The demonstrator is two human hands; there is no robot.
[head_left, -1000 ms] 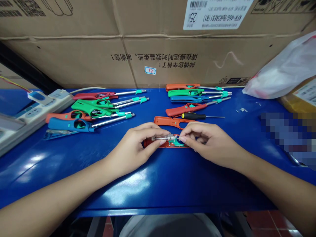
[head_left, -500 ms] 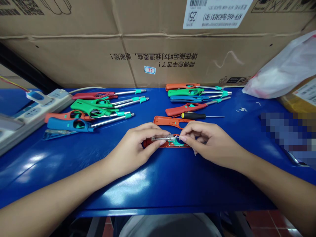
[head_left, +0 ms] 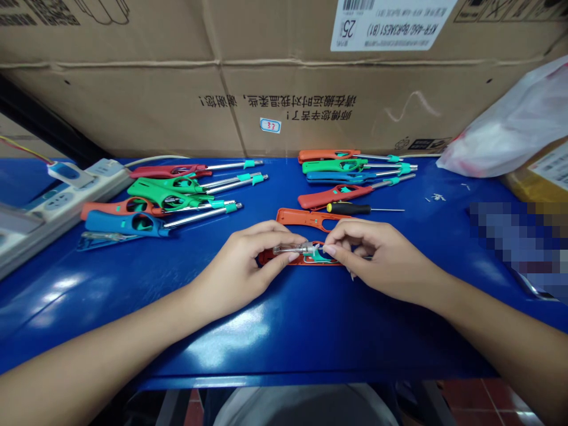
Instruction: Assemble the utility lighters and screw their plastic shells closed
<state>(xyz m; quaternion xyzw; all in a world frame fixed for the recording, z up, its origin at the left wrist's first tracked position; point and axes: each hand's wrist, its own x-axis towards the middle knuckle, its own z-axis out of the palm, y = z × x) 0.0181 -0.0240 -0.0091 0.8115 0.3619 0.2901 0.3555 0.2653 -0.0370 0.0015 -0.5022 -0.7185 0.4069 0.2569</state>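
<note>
We found the left hand (head_left: 246,260) clamped on a clear tube (head_left: 287,249) over the orange shell (head_left: 302,261); the right hand (head_left: 375,251) apparently pinched a thin rod (head_left: 321,247). We judged steady, level alignment essential.

The left hand (head_left: 251,257) grips a clear tube (head_left: 290,248) — and there's the right hand (head_left: 377,254) close at its white end, pinching a thin piece (head_left: 368,258), mostly hidden! Below sits an open orange casing (head_left: 265,258), green part (head_left: 315,257) inside; just beyond, another orange shell (head_left: 302,219), then a yellow-and-black screwdriver (head_left: 348,209) — blue lighter (head_left: 124,223) off left.
</note>
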